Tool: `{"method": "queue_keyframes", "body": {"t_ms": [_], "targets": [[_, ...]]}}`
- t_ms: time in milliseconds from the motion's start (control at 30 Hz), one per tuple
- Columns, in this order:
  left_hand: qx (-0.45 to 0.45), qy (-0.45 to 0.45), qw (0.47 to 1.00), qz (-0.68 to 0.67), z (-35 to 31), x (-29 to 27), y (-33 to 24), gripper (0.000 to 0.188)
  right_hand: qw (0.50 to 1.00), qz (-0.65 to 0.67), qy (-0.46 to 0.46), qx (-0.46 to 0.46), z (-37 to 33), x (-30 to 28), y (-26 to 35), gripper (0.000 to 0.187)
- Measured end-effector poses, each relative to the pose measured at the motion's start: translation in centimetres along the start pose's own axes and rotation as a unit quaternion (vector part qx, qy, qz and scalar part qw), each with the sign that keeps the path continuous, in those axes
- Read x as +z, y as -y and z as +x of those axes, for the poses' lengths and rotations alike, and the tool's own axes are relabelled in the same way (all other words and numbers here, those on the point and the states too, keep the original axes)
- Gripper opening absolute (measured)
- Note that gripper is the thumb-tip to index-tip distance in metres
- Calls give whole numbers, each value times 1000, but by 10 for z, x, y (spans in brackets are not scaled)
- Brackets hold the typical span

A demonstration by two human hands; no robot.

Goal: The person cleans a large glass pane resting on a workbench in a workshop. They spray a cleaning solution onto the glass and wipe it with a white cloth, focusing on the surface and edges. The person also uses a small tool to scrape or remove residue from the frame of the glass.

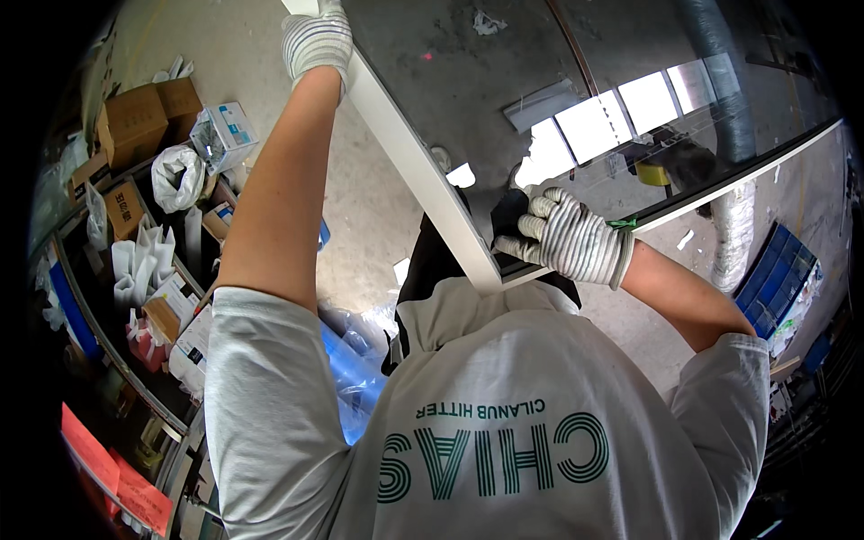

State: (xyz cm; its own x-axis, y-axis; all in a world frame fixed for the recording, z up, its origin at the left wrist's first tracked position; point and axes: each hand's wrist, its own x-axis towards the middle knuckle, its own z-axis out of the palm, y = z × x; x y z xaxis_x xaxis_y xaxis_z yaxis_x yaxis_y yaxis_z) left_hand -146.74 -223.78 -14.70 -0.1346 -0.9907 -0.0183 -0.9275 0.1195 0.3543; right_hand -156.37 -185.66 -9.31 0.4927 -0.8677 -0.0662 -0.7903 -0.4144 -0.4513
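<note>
A large glass pane in a white frame (pixel 423 184) leans up in front of me, one corner close to my waist. My left hand (pixel 318 45), in a striped white work glove, is wrapped round the far part of the frame's left side. Close to the near corner, my right hand (pixel 576 238), gloved alike, has its fingers bent over the glass (pixel 621 54) and the frame's edge. A dark patch (pixel 509 216) shows by its fingertips; whether it is held or a reflection, I cannot tell. A small green strip (pixel 621 223) lies beside that wrist.
On the left, a rack holds cardboard boxes (pixel 135 121), a white plastic bag (pixel 178 177) and packaging. Blue plastic-wrapped material (pixel 351 369) lies beside my left side. Beyond the frame at right are a wrapped silver tube (pixel 733 234) and a blue panel (pixel 778 270).
</note>
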Motion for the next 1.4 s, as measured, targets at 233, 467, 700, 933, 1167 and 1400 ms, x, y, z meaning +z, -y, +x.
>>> {"method": "queue_keyframes", "body": {"t_ms": [233, 467, 700, 933, 1167, 1400], "targets": [[21, -5, 1000, -1, 4, 3, 5, 75, 998, 13, 58, -25, -3, -5, 5, 35], [10, 45, 999, -14, 4, 1, -10, 73, 994, 42, 96, -37, 0, -8, 4, 36], [-33, 3, 999, -26, -7, -8, -1, 76, 987, 35, -71, 142, 3, -4, 7, 42], [153, -61, 986, 16, -95, -30, -12, 67, 981, 25, 39, 188, 9, -14, 23, 38], [399, 54, 914, -48, -217, -73, 27, 51, 986, 134, 1, 102, -7, -23, 13, 37], [409, 218, 884, -65, -286, -109, 34, 54, 906, 294, -286, 105, -17, 3, 6, 33]]}}
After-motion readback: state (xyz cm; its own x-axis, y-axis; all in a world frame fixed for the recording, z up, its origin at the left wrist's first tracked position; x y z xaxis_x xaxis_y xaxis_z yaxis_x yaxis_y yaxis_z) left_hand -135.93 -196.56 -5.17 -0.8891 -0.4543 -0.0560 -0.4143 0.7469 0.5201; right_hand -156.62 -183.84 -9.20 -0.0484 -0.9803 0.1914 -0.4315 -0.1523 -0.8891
